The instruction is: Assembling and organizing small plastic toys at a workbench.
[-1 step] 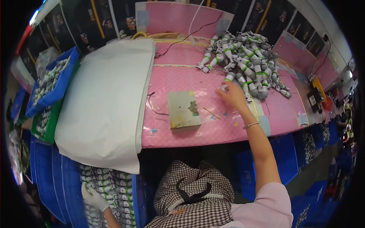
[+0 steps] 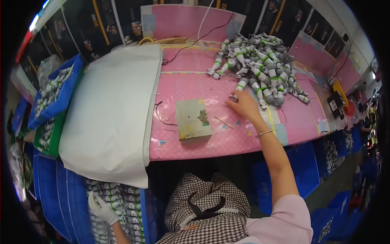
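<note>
My bare right hand [image 2: 243, 106] is at the near left edge of a heap of toy limbs [image 2: 266, 61] on the pink table. Its fingers pinch the end of a white toy limb [image 2: 241, 83] with a green band, which lies on the tabletop. At the lower left, my left hand [image 2: 103, 210], in a white glove, hovers over or rests on rows of similar limbs [image 2: 134, 207] in a blue crate [image 2: 148, 215]. Its thumb and fingers look apart. Whether it touches a limb is hard to tell.
A grey metal block [image 2: 187, 118] stands on the table [image 2: 227, 138] before me. White sheets [image 2: 109, 101] cover the left side. A blue bin [image 2: 67, 97] of limbs sits on a green one [image 2: 57, 136] at far left. A black cable [image 2: 191, 44] crosses the back.
The view has shifted slightly. My right hand has moved a little nearer to me over the limb's end. The left hand's thumb and fingers have spread a bit.
</note>
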{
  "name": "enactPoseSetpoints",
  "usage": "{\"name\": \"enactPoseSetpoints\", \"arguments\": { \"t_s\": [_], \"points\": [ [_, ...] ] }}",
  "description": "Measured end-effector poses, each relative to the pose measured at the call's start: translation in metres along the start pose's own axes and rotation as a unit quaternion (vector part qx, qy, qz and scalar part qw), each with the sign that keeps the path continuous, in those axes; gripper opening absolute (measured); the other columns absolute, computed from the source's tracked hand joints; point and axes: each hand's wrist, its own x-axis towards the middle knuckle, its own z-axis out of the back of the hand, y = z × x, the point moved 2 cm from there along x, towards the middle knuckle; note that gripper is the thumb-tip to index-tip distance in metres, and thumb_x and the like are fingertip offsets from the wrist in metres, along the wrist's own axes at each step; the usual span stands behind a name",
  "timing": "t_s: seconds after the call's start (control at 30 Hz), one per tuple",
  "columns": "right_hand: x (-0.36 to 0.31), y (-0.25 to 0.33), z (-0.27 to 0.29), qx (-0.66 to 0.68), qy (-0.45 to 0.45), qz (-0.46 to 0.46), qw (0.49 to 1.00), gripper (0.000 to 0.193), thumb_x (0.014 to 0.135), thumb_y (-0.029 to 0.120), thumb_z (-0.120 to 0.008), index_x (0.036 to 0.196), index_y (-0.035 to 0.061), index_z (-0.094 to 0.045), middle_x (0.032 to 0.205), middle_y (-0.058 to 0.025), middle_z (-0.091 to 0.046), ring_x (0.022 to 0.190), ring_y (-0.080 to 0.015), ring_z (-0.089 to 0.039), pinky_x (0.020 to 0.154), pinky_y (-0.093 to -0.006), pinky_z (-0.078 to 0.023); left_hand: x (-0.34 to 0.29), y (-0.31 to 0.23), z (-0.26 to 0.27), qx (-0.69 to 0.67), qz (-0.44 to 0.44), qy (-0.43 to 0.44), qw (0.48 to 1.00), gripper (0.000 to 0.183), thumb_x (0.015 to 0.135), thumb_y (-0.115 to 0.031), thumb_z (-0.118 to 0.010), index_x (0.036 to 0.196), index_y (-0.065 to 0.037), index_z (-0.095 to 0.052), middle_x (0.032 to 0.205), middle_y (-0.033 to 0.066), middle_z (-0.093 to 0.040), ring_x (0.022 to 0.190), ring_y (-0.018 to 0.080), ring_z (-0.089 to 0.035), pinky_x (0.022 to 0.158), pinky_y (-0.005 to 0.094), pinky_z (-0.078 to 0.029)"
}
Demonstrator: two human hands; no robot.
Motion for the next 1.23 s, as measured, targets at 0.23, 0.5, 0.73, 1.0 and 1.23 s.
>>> {"name": "enactPoseSetpoints", "arguments": {
  "t_s": [0.23,0.5,0.73,1.0,1.23],
  "points": [
    [-0.039,0.021,0.015,0.311,-0.185,0.014,0.932,0.014,0.083,0.014,-0.06,0.091,0.0034,-0.06,0.076,-0.0059,-0.058,0.064,-0.0143,-0.056,0.058,-0.0274,-0.045,0.023,-0.239,-0.045,-0.402,0.134,0.286,0.859,0.022,0.088,-0.003,-0.054,0.108,0.005,-0.058,0.091,0.0047,-0.058,0.081,0.0099,-0.053,0.076,0.0226,-0.044],
    [-0.119,0.083,0.024,0.463,-0.125,0.254,0.84,0.014,0.082,-0.002,-0.057,0.095,0.0035,-0.058,0.093,-0.005,-0.053,0.067,-0.0091,-0.049,0.056,-0.0209,-0.04,0.016,-0.374,-0.111,-0.672,0.288,0.488,0.476,0.04,0.094,-0.023,-0.05,0.127,-0.001,-0.042,0.111,0.0112,-0.058,0.1,0.0211,-0.058,0.087,0.0356,-0.047],
    [-0.133,0.098,-0.009,0.881,0.266,0.074,0.383,0.047,0.085,0.011,-0.063,0.126,0.0072,-0.039,0.103,-0.0166,-0.056,0.088,-0.0239,-0.062,0.08,-0.0362,-0.052,0.016,-0.356,-0.111,-0.759,0.319,0.421,0.38,0.041,0.093,-0.03,-0.049,0.124,-0.004,-0.044,0.124,0.0112,-0.053,0.112,0.0255,-0.053,0.093,0.0401,-0.047],
    [-0.135,0.105,0.014,0.613,0.185,0.215,0.737,0.029,0.074,-0.004,-0.066,0.101,0.0048,-0.063,0.097,-0.0012,-0.055,0.072,-0.0089,-0.052,0.065,-0.0196,-0.042,0.01,-0.335,-0.103,-0.754,0.324,0.44,0.365,0.045,0.097,-0.038,-0.035,0.127,-0.005,-0.041,0.12,0.0114,-0.054,0.105,0.0249,-0.056,0.087,0.0395,-0.049],
    [-0.079,0.089,0.003,0.731,0.203,-0.095,0.644,0.046,0.089,0.02,-0.058,0.127,-0.0029,-0.046,0.103,-0.0142,-0.063,0.059,-0.0138,-0.058,0.059,-0.0208,-0.049,-0.022,-0.327,-0.098,-0.72,0.405,0.52,0.216,0.049,0.096,-0.046,-0.03,0.128,-0.01,-0.04,0.112,0.0161,-0.056,0.094,0.0285,-0.058,0.076,0.0386,-0.051]
  ]
}}
